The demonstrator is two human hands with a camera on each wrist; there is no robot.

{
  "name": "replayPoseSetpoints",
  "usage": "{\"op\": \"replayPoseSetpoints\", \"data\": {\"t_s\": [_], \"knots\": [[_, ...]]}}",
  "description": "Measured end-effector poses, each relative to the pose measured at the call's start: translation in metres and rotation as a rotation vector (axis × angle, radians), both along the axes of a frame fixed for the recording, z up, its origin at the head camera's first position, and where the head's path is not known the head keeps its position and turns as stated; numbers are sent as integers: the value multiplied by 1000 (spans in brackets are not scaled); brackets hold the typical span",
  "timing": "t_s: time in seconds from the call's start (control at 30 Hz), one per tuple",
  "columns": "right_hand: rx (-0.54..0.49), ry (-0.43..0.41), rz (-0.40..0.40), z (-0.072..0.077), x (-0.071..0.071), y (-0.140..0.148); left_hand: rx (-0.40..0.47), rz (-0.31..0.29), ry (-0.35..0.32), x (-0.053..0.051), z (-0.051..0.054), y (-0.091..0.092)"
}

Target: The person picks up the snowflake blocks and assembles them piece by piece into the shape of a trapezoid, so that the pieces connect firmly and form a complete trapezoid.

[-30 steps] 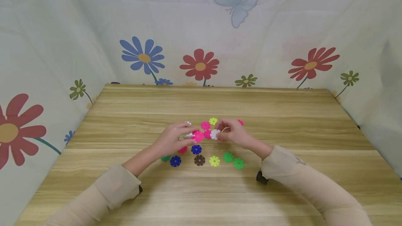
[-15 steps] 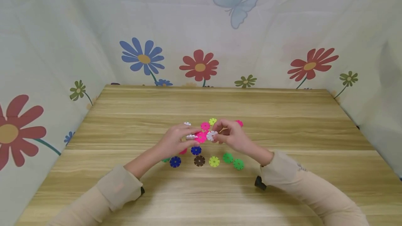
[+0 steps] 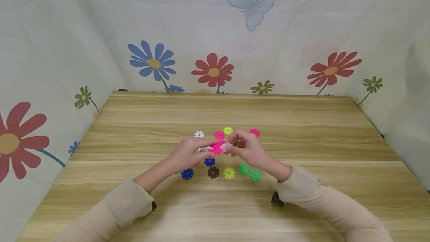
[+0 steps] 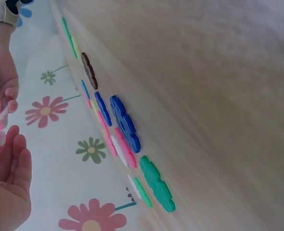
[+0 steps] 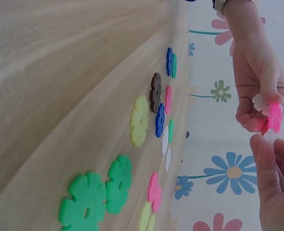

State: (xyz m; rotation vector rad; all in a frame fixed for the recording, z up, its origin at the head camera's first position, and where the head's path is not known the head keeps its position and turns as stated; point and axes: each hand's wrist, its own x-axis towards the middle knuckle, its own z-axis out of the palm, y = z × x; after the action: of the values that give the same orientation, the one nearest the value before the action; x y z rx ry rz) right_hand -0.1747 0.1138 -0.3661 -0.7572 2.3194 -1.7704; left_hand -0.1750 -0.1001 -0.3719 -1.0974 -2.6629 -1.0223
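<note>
My left hand [image 3: 188,153] holds a pink notched plastic disc [image 5: 275,118], with a white notched disc [image 5: 261,104] joined or pressed to its left side. Between the thumb and fingers of my right hand [image 3: 251,149] a second white disc [image 3: 226,147] is pinched. This white disc is tilted and meets the right edge of the pink disc; whether their notches interlock I cannot tell. Both hands are raised above the table, as the right wrist view shows. Fingers partly cover the held pieces.
Loose discs lie flat on the wooden table [image 3: 302,122]. In front are blue [image 3: 187,173], brown [image 3: 213,172], yellow [image 3: 229,173] and green [image 3: 255,176] ones. Behind the hands lie a white disc [image 3: 199,134], a pink disc [image 3: 219,135] and another yellow disc [image 3: 228,130]. A flowered curtain surrounds the table.
My left hand has shifted slightly right with the pink and white pieces. The white disc in my right hand has moved left and tilted, from apart to meeting the pink disc's edge.
</note>
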Motion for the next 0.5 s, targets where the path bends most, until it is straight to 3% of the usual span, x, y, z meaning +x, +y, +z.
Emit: {"op": "replayPoseSetpoints", "data": {"t_s": [0.13,0.27,0.5], "knots": [[-46,41,19,-3,2,0,40,-20,-76,2,2,2],[-65,54,30,-4,3,0,53,-36,-73,2,2,3],[-29,61,19,-6,1,-1,-6,-39,-43,0,-2,5]]}}
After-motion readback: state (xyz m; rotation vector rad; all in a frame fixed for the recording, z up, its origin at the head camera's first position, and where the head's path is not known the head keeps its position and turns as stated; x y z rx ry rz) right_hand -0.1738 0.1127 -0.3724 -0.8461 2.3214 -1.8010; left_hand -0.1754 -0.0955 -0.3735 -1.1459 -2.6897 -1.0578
